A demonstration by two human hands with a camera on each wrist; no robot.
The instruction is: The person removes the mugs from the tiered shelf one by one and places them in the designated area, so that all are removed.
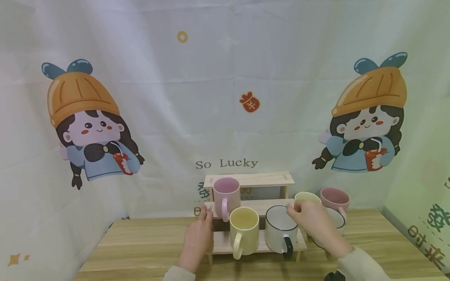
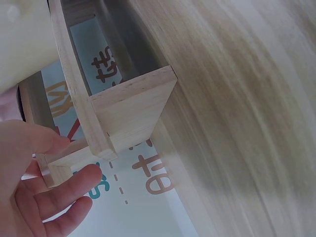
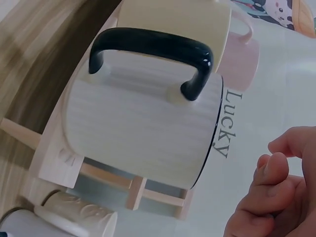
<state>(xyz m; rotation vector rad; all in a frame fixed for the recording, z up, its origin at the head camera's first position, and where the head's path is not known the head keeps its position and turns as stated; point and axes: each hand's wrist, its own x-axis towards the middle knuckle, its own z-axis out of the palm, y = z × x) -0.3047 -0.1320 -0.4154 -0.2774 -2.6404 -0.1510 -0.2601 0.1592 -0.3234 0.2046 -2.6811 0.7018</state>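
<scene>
A stepped wooden rack stands on the table. A pink mug sits on its middle step. A yellow mug and a white mug with a black handle sit on the lowest step. My left hand is at the rack's left end; in the left wrist view its thumb and fingers straddle the end of a step. My right hand hovers by the white mug's rim and the middle step's right end. Its fingers are curled with nothing seen between them.
Three more mugs stand on the table right of the rack: a pale yellow one, a pink one and a white one. A printed cloth backdrop hangs close behind. The wooden table stretches left.
</scene>
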